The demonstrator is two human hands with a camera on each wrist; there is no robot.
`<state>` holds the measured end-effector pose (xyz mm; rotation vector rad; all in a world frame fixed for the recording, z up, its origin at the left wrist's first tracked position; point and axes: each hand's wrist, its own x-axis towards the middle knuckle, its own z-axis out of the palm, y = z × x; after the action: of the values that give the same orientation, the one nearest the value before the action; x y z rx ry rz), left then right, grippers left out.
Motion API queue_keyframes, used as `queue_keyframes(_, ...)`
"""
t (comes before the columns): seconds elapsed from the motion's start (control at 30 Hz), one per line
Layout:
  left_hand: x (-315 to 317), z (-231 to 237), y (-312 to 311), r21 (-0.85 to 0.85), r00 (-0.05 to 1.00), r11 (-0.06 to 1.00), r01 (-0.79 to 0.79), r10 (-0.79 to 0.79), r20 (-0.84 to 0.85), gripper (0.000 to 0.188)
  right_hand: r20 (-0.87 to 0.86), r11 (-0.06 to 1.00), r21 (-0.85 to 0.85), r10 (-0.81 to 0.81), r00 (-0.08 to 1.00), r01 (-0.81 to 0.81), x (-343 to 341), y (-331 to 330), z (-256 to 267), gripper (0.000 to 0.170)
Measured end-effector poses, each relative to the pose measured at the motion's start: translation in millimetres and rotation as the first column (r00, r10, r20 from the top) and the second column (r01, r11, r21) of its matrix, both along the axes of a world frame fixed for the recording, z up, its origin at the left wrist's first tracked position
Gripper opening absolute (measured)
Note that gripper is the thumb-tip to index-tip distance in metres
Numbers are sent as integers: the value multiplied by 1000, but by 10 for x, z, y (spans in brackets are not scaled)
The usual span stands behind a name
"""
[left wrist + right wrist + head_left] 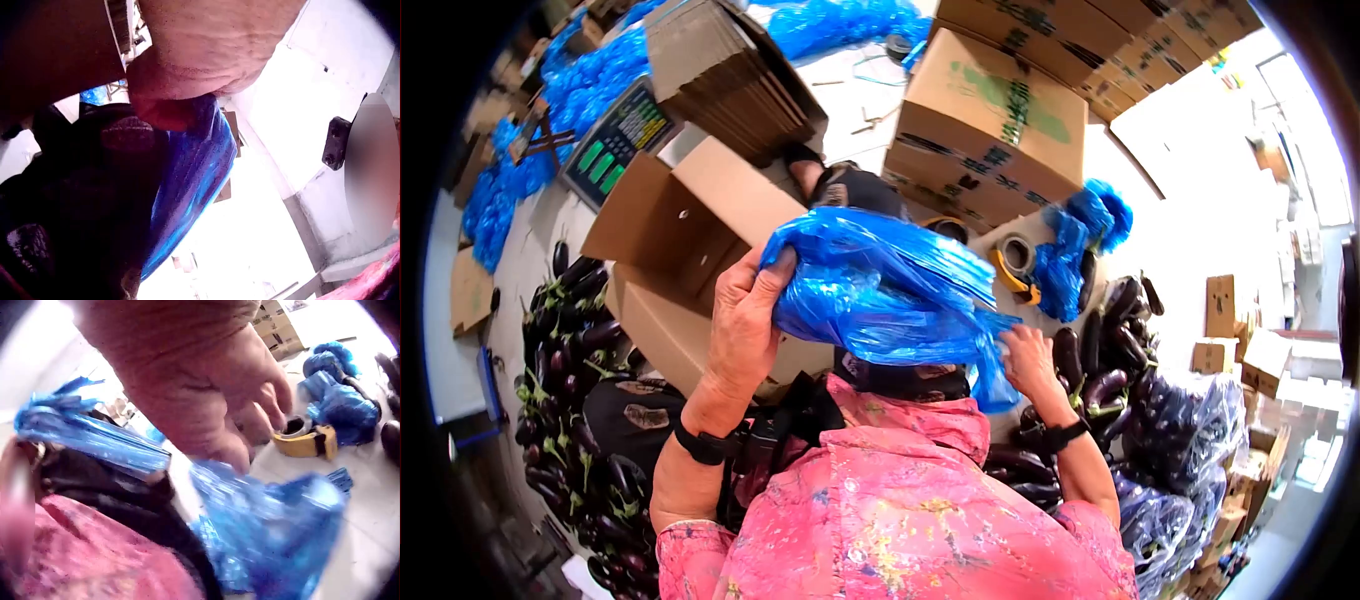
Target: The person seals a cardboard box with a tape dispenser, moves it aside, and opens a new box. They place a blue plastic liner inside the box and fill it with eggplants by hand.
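A blue plastic bag (870, 290) stretches between both hands in front of the chest, its film gathered in long folds. My left hand (745, 320) grips its left end, the thumb lying over the film. At the other end my right hand (1032, 362) pinches the bag, and a loose flap hangs below the fingers. In the right wrist view the film (269, 531) spreads out under the curled fingers. An open cardboard box (650, 320) stands just left of the bag, partly behind the left hand.
Piles of eggplants lie to the left (560, 370) and right (1105, 385). A yellow tape dispenser (1012, 280) sits beside bunched blue bags (1062, 265). Ahead are a taped carton (1000, 110), stacked flat cardboard (720, 80) and a scale display (615, 145). Clear bags of eggplants (1185, 425) stand right.
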<state>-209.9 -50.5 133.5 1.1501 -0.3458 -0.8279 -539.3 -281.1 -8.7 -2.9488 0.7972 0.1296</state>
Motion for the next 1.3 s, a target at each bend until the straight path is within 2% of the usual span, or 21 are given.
queue_keyframes(0.07, 48, 43, 73, -6, 994, 997, -72, 73, 83, 37, 326, 927, 375, -154, 933, 22, 389, -35, 284, 27)
queue_keyframes(0.13, 108, 64, 118, -8, 996, 996, -85, 85, 39, 39, 195, 497, 864, -480, 856, 82, 850, 94, 821, 30)
queue_keyframes(0.2, 169, -5, 146, -23, 989, 998, -56, 52, -139, 41, 205, 421, 907, -415, 886, -13, 1180, 297, 1238, 41)
queue_keyframes(0.27, 220, -19, 254, 57, 996, 994, 88, -88, 1, 43, 478, 510, 796, -203, 854, -325, 1490, 529, 1494, 45)
queue_keyframes(0.33, 175, 39, 318, 206, 955, 964, 167, -211, 210, 44, 474, 269, 876, -317, 822, -401, 1757, 764, 1490, 59)
queue_keyframes(0.37, 39, 109, 295, 164, 956, 969, 186, -217, 197, 45, 415, 248, 901, -250, 875, -356, 1886, 739, 1573, 71)
queue_keyframes(0.43, -6, 160, 321, 201, 903, 945, 260, -311, 295, 44, 356, 121, 934, -397, 846, -336, 2063, 856, 1623, 48)
queue_keyframes(0.47, -4, 172, 343, 226, 869, 929, 293, -357, 343, 44, 206, -91, 951, -531, 822, -297, 2138, 888, 1607, 39)
queue_keyframes(0.5, 36, 31, 386, 189, 923, 964, 189, -240, 302, 40, 148, -153, 946, -581, 801, -286, 2150, 859, 1636, 26)
queue_keyframes(0.53, 131, 42, 444, 114, 975, 990, 89, -110, 192, 37, 130, -143, 953, -599, 790, -266, 2112, 783, 1640, 27)
queue_keyframes(0.6, 407, 53, 567, -6, 985, 987, -159, 159, -72, 33, 138, 26, 988, -571, 809, -150, 1888, 501, 1636, 25)
queue_keyframes(0.67, 703, -25, 733, -139, 948, 943, -303, 283, -146, 27, 190, 312, 950, -544, 818, -13, 1555, 85, 1354, 24)
queue_keyframes(0.73, 866, 52, 860, -207, 922, 899, -387, 378, -82, 29, 187, 676, 733, -316, 930, 83, 1077, -475, 881, 23)
queue_keyframes(0.77, 948, 25, 934, -216, 914, 888, -406, 395, -92, 27, 3, 870, 480, -128, 992, 111, 745, -677, 596, 25)
queue_keyframes(0.8, 1005, -40, 993, -237, 914, 883, -406, 395, -93, 26, -227, 982, 184, 5, 974, 38, 507, -750, 415, 27)
queue_keyframes(0.87, 1081, -146, 1117, -270, 916, 876, -401, 391, -92, 24, -150, 993, 39, 118, 982, -113, 532, -455, 657, 31)
queue_keyframes(0.97, 1100, -216, 1189, -227, 914, 886, -406, 393, -102, 22, 301, 843, 535, -128, 945, -56, 1174, -14, 1167, 33)
queue_keyframes(1.03, 1051, -200, 1159, -128, 863, 854, -504, 492, -116, 21, 517, 889, 315, 134, 845, -333, 1633, 373, 1556, 35)
queue_keyframes(1.17, 891, -281, 1330, 11, 891, 896, -444, 442, -102, 20, 549, 684, 306, 441, 710, -662, 2239, 948, 1646, 55)
queue_keyframes(1.2, 860, -289, 1397, 16, 878, 884, -467, 465, -108, 20, 526, 650, 318, 485, 699, -690, 2349, 1100, 1544, 49)
queue_keyframes(1.3, 846, -319, 1696, 52, 835, 838, -543, 546, -72, 21, 185, 559, 554, 640, 746, -617, 2442, 1298, 1202, 24)
